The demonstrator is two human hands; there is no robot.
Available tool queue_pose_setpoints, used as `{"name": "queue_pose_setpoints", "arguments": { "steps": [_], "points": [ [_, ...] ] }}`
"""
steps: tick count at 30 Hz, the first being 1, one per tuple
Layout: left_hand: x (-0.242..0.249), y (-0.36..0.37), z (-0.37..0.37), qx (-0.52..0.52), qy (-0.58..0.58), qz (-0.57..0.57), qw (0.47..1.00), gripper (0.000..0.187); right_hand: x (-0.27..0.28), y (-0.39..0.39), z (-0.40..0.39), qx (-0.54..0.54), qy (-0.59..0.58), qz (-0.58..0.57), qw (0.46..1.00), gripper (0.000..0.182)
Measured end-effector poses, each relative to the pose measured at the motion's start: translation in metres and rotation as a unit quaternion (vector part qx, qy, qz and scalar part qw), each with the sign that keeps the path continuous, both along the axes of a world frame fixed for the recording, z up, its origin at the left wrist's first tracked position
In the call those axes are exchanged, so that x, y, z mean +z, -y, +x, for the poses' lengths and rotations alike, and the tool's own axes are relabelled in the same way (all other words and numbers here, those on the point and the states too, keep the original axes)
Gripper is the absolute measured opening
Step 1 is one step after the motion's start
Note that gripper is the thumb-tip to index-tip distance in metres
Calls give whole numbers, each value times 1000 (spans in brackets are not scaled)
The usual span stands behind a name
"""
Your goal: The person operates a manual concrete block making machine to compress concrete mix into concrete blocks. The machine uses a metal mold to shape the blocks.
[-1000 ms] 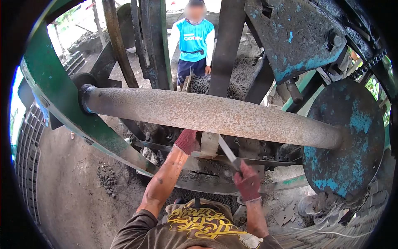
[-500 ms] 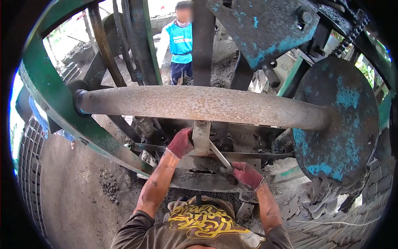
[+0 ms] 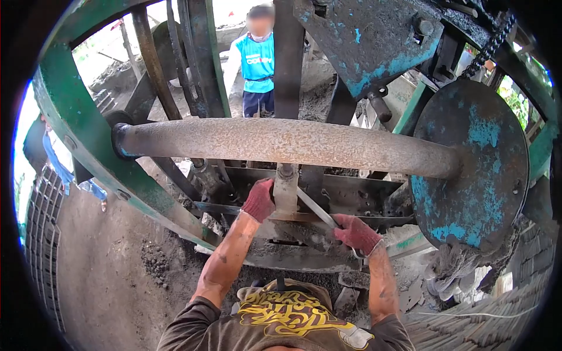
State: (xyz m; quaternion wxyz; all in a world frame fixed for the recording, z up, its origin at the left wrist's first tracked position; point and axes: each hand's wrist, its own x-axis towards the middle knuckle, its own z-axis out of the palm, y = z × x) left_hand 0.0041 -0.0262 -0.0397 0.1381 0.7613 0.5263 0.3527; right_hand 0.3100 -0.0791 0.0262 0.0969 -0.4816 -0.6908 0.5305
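My left hand (image 3: 259, 200), in a dark red glove, is closed against the left side of a short upright metal post (image 3: 286, 196). Its fingertips are partly hidden there. The post stands below a thick curved pipe (image 3: 287, 140), with a bolt-like top. On the other side, my right hand (image 3: 357, 234), gloved alike, grips a long flat metal tool that looks like a wrench (image 3: 317, 206). The tool slants from the hand up and left to beside the post; a curved end shows below the glove near the wrist.
A round plate (image 3: 471, 167) with worn blue paint is at the right end of the pipe. A green curved frame (image 3: 76, 123) runs along the left. Beyond the machine stands a person in a blue vest (image 3: 256, 64). A chain (image 3: 489, 50) hangs at upper right.
My right hand has moved slightly right and up, and the tool now sits farther down in its grip. The left hand stays at the post. The view has shifted slightly.
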Motion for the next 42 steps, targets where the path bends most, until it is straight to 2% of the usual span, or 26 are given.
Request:
{"name": "queue_pose_setpoints", "arguments": {
  "steps": [2,3,4,5,6,8,10,11,12,14,15,16,17,18,20,21,23,28,30,31,34,35,36,38,40,42],
  "points": [
    [6,4,6,-2,118,28,993,36,0,9,-17,-19,22,-16,999,33],
    [12,6,9,-2,116,28,993,36,-17,17,-25,-33,15,114,993,35],
    [19,8,12,-30,264,-28,964,37,-34,26,-31,-47,9,242,969,37],
    [21,10,16,-55,405,-84,909,38,-48,33,-34,-74,64,281,955,43],
    [19,8,20,-54,408,-83,908,38,-51,39,-36,-71,66,282,954,43],
    [17,3,20,-29,251,22,967,37,-47,43,-42,-110,140,309,934,44],
    [11,8,7,28,75,119,990,36,-35,50,-49,-100,170,313,929,44],
    [6,7,8,35,88,131,987,34,-32,48,-53,-107,203,318,920,45],
    [16,8,5,1,100,123,987,30,-34,46,-57,-82,191,331,920,45],
    [12,6,7,15,124,166,978,28,-45,44,-55,-157,169,429,873,48],
    [9,3,5,-6,121,151,981,24,-49,40,-51,-137,155,441,873,48],
    [10,1,3,-39,155,90,983,39,-54,34,-46,-148,147,445,871,49],
    [10,2,9,-82,327,11,941,36,-58,31,-44,-158,142,446,869,51],
    [-1,-4,5,-49,235,36,970,27,-60,32,-44,-141,134,454,870,51],
    [-33,-24,6,-87,443,-127,883,21,-61,31,-44,-143,145,494,845,50],
    [-18,-20,7,-78,447,-119,883,21,-60,30,-41,-136,149,484,852,51],
    [5,-8,14,-51,668,-272,691,22,-55,15,-32,-110,131,473,864,51],
    [-29,-25,13,-45,668,-311,675,24,-52,-38,0,-52,114,466,876,45],
    [-22,-19,15,-19,461,-99,881,29,-43,-39,-3,-33,104,487,866,46],
    [-17,-18,15,-21,601,-254,758,30,-40,-32,-4,-40,119,478,870,45],
    [-18,-19,17,-1,602,-245,759,29,-54,-1,-21,-51,124,521,843,44],
    [-20,-19,9,-49,434,-98,894,29,-43,26,-41,-98,127,456,875,41],
    [-18,-20,9,-54,434,-99,894,29,-38,43,-53,-146,128,389,901,38],
    [-12,-17,12,-111,640,-253,717,32,-60,47,-63,-161,113,418,887,38],
    [-8,-14,12,-98,647,-281,702,32,-72,48,-60,-171,98,446,873,39],
    [1,-10,11,-101,635,-253,723,30,-58,48,-63,-180,102,413,887,41]
  ]
}}
